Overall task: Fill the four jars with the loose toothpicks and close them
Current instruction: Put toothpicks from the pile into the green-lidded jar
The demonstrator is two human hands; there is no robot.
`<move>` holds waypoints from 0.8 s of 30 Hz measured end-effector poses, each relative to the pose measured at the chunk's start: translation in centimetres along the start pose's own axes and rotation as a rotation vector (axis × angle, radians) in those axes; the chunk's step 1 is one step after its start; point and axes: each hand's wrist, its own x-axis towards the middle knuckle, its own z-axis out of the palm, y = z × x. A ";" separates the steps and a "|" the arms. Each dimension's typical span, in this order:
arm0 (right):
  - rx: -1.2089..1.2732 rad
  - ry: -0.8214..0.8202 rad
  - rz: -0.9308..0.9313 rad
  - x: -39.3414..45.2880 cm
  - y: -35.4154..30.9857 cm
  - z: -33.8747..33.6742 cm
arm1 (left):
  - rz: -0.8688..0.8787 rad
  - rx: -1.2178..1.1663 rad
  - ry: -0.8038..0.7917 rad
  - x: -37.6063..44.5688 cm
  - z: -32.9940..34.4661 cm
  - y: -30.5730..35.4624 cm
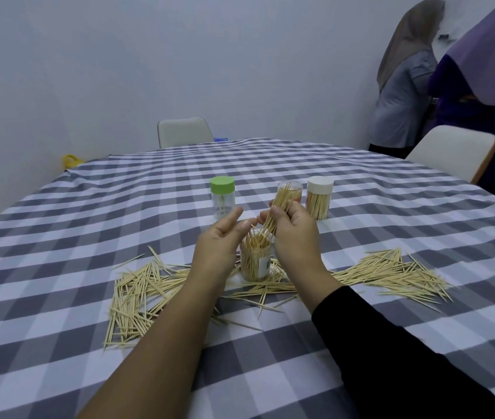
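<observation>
An open clear jar (255, 263), partly filled with toothpicks, stands between my wrists. My right hand (293, 234) pinches a bundle of toothpicks (279, 204) slanted over the jar's mouth, lower tips in the jar. My left hand (219, 240) hovers just left of the jar, fingers relaxed and holding nothing. Farther back stand a green-lidded jar (222, 196) that is nearly empty, an open jar (291, 189) holding toothpicks, and a white-lidded jar (319, 198) that is full. Loose toothpicks lie in a left pile (137, 294) and a right pile (391, 270).
The round table (89, 207) wears a grey and white checked cloth. Two pale chairs, one (184, 131) at the far side and one (452, 152) at the right, stand by it. Two people (421, 80) stand at the far right near the wall.
</observation>
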 end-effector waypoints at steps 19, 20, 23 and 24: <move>-0.098 -0.014 -0.009 -0.7 0.2 0.5 | 0.056 0.191 -0.050 -0.4 -0.2 0.3; -0.114 -0.023 -0.014 -0.8 0.3 0.5 | 0.032 0.192 -0.070 -0.5 -0.2 0.3; -0.174 -0.073 0.010 -0.8 0.5 0.5 | -0.076 0.123 -0.147 -0.4 -0.3 0.6; -0.190 -0.093 0.026 -0.8 0.6 0.5 | -0.094 0.124 -0.183 -0.4 -0.4 0.7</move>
